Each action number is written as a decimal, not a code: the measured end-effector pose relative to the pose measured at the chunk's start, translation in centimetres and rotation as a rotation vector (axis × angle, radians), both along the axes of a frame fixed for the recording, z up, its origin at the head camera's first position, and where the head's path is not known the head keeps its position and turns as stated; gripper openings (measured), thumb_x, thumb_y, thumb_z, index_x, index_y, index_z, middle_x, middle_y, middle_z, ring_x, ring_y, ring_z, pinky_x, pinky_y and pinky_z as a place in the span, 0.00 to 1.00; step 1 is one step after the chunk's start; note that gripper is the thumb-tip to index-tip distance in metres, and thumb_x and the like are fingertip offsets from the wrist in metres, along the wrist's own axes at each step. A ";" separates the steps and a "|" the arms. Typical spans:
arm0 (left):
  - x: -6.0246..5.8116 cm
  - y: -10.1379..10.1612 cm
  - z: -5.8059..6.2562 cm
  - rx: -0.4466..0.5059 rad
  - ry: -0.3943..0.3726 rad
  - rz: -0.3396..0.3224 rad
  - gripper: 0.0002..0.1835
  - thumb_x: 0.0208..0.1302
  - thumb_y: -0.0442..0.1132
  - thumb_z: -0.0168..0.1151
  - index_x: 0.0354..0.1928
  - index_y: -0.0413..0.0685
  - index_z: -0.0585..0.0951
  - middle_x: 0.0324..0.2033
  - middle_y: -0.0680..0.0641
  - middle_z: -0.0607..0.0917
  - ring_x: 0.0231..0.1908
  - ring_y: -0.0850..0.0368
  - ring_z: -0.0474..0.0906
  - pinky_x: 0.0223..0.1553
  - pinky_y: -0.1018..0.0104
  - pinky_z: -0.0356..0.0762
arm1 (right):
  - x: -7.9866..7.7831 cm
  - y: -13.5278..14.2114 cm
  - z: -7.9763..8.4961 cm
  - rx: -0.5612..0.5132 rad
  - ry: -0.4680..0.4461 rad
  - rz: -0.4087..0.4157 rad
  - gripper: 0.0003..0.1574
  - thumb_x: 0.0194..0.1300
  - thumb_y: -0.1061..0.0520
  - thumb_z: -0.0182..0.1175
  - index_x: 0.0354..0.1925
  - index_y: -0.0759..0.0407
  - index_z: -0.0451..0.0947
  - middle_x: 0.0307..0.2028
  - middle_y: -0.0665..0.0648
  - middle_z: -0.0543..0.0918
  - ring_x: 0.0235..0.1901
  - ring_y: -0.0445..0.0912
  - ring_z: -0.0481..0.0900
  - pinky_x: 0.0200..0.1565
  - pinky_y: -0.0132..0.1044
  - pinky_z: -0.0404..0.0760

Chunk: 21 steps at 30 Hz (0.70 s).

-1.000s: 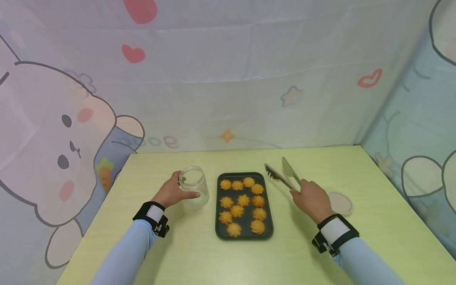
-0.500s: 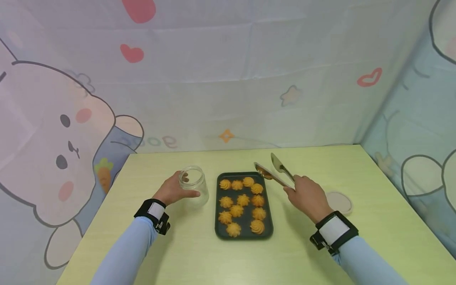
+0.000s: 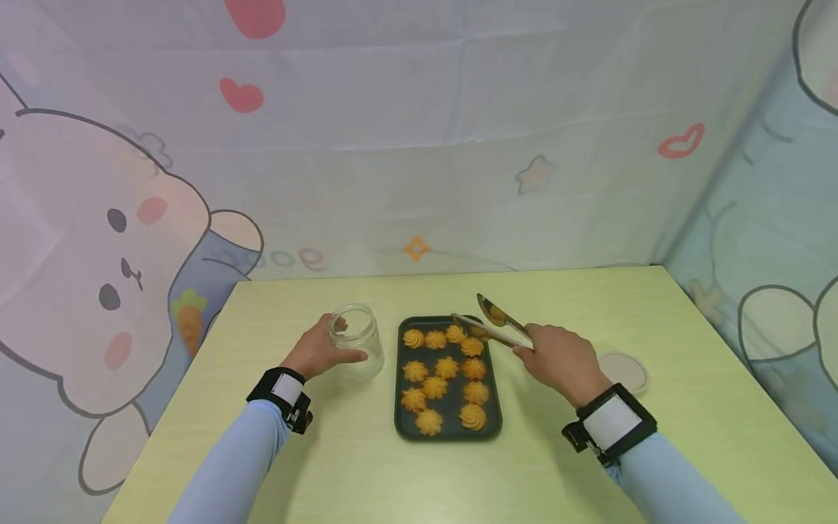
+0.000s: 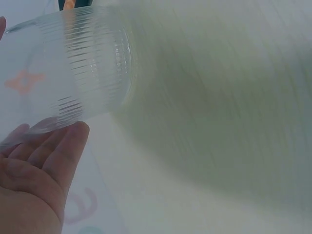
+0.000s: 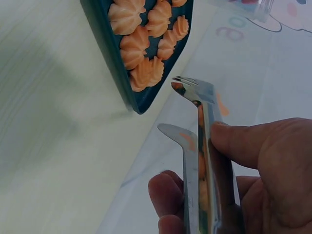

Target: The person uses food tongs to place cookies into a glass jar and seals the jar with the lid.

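Note:
An upright clear glass jar (image 3: 361,349) stands on the left of the table, and my left hand (image 3: 319,351) grips its side, thumb in front. In the left wrist view the jar (image 4: 73,68) looks bare inside, with fingers curving along its wall. Metal tongs (image 3: 507,327) are held in my right hand (image 3: 561,362), their arms spread with nothing between them. The tips hover over the upper right corner of a dark baking tray (image 3: 452,433). Several piped cookies (image 3: 435,387) lie on that tray. Thumb and fingers pinch the tongs (image 5: 207,161) in the right wrist view.
A round pale lid (image 3: 623,372) lies on the table (image 3: 366,473) right of the right hand. Behind the table hangs a printed cloth backdrop (image 3: 393,145) with cartoon figures, and another covers the right side.
My right hand has moved slightly left, bringing the tongs from beside the tray to over its upper right corner. The left hand and the jar have stayed in place.

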State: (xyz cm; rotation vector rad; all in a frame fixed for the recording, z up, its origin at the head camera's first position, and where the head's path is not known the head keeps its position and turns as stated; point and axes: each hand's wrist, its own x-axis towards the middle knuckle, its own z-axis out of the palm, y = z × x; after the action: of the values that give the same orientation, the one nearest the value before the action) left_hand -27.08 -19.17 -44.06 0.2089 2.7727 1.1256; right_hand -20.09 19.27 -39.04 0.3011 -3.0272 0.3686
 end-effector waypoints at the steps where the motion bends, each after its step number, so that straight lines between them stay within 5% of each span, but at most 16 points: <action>1: 0.0 0.0 0.0 0.004 0.000 0.000 0.52 0.42 0.59 0.74 0.64 0.39 0.62 0.62 0.36 0.73 0.58 0.40 0.69 0.56 0.43 0.71 | 0.1 -0.1 0.1 0.011 -0.001 0.008 0.15 0.64 0.50 0.60 0.32 0.62 0.76 0.22 0.58 0.80 0.18 0.49 0.74 0.17 0.45 0.73; 21: 0.3 0.2 0.1 0.017 -0.011 -0.001 0.50 0.47 0.54 0.73 0.66 0.38 0.59 0.62 0.37 0.73 0.59 0.41 0.68 0.56 0.43 0.71 | 0.8 -2.4 0.2 0.179 0.119 0.035 0.18 0.57 0.51 0.66 0.19 0.60 0.74 0.10 0.55 0.73 0.10 0.47 0.69 0.11 0.44 0.73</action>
State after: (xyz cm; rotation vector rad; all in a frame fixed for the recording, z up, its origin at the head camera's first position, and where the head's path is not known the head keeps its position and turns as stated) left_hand -26.77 -18.93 -43.96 0.2047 2.7541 1.1474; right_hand -19.27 16.91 -38.83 0.3744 -2.9447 0.0787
